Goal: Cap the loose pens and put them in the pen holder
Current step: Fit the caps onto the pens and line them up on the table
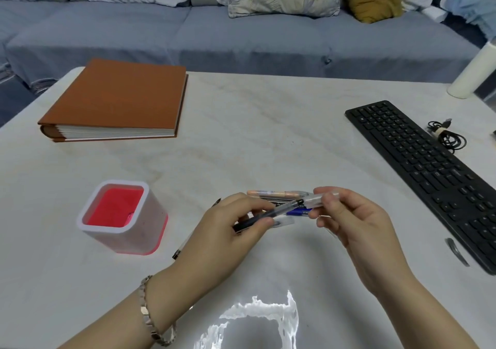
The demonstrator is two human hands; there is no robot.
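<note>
My left hand [228,230] grips a black pen [271,213] by its barrel, tip pointing right. My right hand [357,222] pinches a clear cap [315,200] right at that tip; the cap's mouth meets the pen's point. Beneath the hands lie more loose pens: an orange one [271,193], a blue one [298,212] and a clear cap or pen [284,221]. Another pen [180,249] pokes out under my left hand. The pen holder [122,216], a white square cup with a red inside, stands upright to the left and holds nothing that I can see.
A brown album [118,102] lies at the far left of the white table [255,134]. A black keyboard [426,161] runs along the right, with a coiled cable [445,135] and a white cylinder [472,75] beyond it. A small dark item [456,250] lies near the keyboard's front.
</note>
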